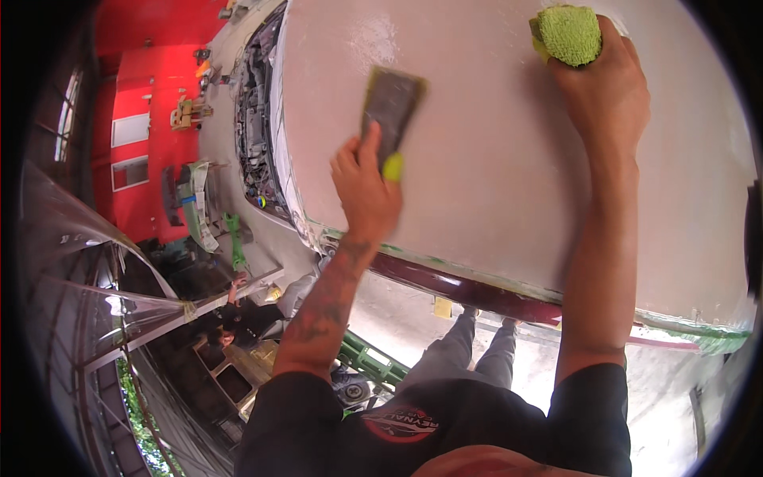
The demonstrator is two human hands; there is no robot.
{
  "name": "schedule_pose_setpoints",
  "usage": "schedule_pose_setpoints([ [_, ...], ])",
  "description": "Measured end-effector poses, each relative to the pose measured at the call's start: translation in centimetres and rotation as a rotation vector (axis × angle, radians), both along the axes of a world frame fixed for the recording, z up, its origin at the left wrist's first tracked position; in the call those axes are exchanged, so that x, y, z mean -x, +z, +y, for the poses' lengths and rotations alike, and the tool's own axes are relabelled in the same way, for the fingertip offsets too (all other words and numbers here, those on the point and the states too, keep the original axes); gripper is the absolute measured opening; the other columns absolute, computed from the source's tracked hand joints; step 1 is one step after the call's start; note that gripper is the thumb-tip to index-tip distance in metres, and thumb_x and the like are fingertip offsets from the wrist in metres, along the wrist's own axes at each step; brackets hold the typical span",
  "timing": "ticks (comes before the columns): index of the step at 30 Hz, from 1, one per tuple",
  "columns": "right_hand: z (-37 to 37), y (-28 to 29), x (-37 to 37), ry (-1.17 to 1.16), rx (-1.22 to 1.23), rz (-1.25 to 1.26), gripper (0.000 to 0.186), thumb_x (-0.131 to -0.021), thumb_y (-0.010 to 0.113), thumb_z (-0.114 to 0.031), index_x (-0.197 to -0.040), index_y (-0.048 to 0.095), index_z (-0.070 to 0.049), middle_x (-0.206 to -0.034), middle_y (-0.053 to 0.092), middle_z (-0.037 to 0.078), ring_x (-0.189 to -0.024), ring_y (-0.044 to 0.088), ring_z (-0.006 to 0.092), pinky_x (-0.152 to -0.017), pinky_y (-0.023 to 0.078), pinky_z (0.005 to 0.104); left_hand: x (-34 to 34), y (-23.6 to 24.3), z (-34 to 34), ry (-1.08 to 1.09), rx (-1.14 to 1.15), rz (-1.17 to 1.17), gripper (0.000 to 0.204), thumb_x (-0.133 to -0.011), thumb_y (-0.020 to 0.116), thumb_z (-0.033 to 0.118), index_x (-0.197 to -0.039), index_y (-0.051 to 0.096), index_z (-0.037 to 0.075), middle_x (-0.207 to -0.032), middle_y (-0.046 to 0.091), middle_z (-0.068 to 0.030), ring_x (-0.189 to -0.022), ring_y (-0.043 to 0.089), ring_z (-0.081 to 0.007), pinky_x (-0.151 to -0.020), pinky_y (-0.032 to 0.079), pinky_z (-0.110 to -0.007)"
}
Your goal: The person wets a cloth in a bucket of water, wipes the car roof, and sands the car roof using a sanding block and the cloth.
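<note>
A broad beige-grey car panel [477,191], with a wet-looking patch near its far left, spreads out before me. Over its left half, my left hand [366,179] grips a flat, dark grey sanding pad [393,99] with yellowish edges; a bright yellow-green bit shows beside the palm. Motion blurs this hand a little, and I cannot tell whether the pad touches the panel. At the far right, my right hand [616,91] is closed around a fuzzy yellow-green wash sponge [570,36], its fingers partly hidden behind it.
An exposed engine bay [258,119] lies left of the panel. Along the near side runs a dark red body edge [469,294]. Another person [238,322] is at lower left, near a green metal frame [369,358]. Loose car parts [195,207] stand by a red wall [151,87].
</note>
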State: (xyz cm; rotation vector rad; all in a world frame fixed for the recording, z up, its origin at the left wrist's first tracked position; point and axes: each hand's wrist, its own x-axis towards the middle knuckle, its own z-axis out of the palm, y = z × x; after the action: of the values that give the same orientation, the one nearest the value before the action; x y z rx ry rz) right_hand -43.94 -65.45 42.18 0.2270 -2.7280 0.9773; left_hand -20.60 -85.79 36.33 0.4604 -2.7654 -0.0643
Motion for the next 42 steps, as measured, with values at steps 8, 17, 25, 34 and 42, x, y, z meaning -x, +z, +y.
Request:
schedule_pose_setpoints([
  [8,0.3,-0.9,0.1,-0.014,-0.049,-0.039,0.049,-0.075,0.077,-0.039,-0.12,0.064,-0.023,-0.111,0.067,0.005,-0.101,0.066,0.0297,-0.083,0.053,0.0446,7.4,0.6,-11.8,0.054,-0.052,0.095,0.054,-0.087,0.064,0.014,-0.139,0.051,0.006,-0.116,0.052,-0.0245,-0.105,0.05,-0.0404,-0.095,0.041,-0.048],
  [17,0.1,-0.8,0.1,-0.026,-0.043,-0.013,0.046,-0.077,0.074,-0.039,-0.119,0.064,-0.024,-0.113,0.067,0.004,-0.101,0.066,0.0306,-0.082,0.053,0.0444,0.4,0.8,2.9,-0.208,0.005,-0.012,0.06,-0.088,0.068,0.022,-0.143,0.048,0.007,-0.116,0.051,-0.0241,-0.108,0.049,-0.0415,-0.095,0.04,-0.051],
  [25,0.4,-0.5,-0.2,0.005,-0.022,-0.025,0.047,-0.077,0.074,-0.038,-0.12,0.064,-0.022,-0.112,0.067,0.004,-0.101,0.066,0.0302,-0.083,0.053,0.0445,7.0,1.2,-4.9,0.102,-0.066,0.103,0.051,-0.088,0.065,0.014,-0.136,0.052,0.005,-0.118,0.053,-0.0238,-0.11,0.05,-0.0401,-0.095,0.041,-0.048],
  [34,0.2,-0.6,-0.1,-0.007,-0.053,-0.046,0.05,-0.076,0.075,-0.038,-0.121,0.063,-0.023,-0.113,0.066,0.003,-0.101,0.066,0.0289,-0.083,0.053,0.0442,7.0,-0.1,-7.4,-0.002,-0.027,0.075,0.054,-0.085,0.068,0.013,-0.136,0.053,0.005,-0.118,0.054,-0.0222,-0.108,0.05,-0.0397,-0.093,0.042,-0.048],
  [42,0.2,0.0,-0.2,-0.026,-0.063,-0.072,0.048,-0.076,0.076,-0.038,-0.121,0.063,-0.023,-0.11,0.066,0.003,-0.099,0.067,0.0291,-0.079,0.054,0.0439,0.4,1.6,4.9,-0.18,0.014,0.052,0.061,-0.087,0.068,0.022,-0.143,0.049,0.009,-0.12,0.051,-0.025,-0.109,0.048,-0.0417,-0.096,0.038,-0.05],
])
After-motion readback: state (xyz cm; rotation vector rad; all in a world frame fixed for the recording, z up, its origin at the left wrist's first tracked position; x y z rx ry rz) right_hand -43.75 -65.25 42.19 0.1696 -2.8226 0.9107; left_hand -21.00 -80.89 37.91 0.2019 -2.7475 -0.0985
